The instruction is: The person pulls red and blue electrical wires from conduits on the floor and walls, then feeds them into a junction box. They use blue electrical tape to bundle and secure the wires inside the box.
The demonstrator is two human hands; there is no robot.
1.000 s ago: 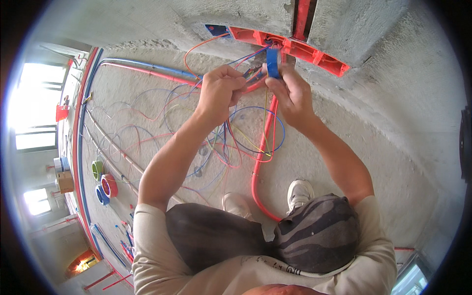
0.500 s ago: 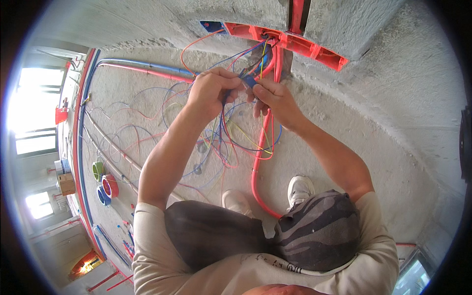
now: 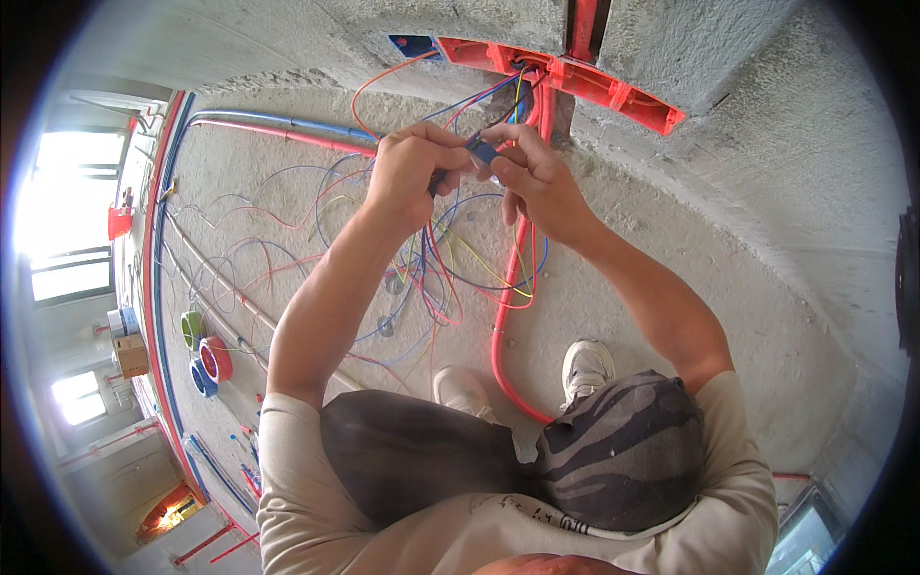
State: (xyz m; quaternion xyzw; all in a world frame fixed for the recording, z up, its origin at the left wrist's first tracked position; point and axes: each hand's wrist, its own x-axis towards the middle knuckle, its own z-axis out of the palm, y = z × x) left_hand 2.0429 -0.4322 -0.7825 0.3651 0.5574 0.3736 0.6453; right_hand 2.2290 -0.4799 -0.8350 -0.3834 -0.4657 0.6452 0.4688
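Note:
My left hand (image 3: 414,174) is closed in a pinch on a bunch of thin wires, which run out of the wall boxes and hang below my fingers. Close beside it, my right hand (image 3: 541,184) grips a small blue roll that looks like electrical tape (image 3: 485,151), its fingers curled round the roll. The two hands nearly meet at the roll; the exact spot where tape and wires touch is hidden by my fingers. Just beyond them is a row of red wall boxes (image 3: 575,84), with a blue box (image 3: 415,48) at its left end.
Loose coloured wires (image 3: 431,278) lie tangled on the concrete floor under my hands. A red conduit (image 3: 500,326) curves down between my shoes. Blue and red pipes (image 3: 287,127) run along the floor at left. Green, red and blue wire coils (image 3: 215,358) stand farther left.
My right hand has turned slightly, its fingers now raised higher around the blue roll. My left hand stays almost in place, still pinching.

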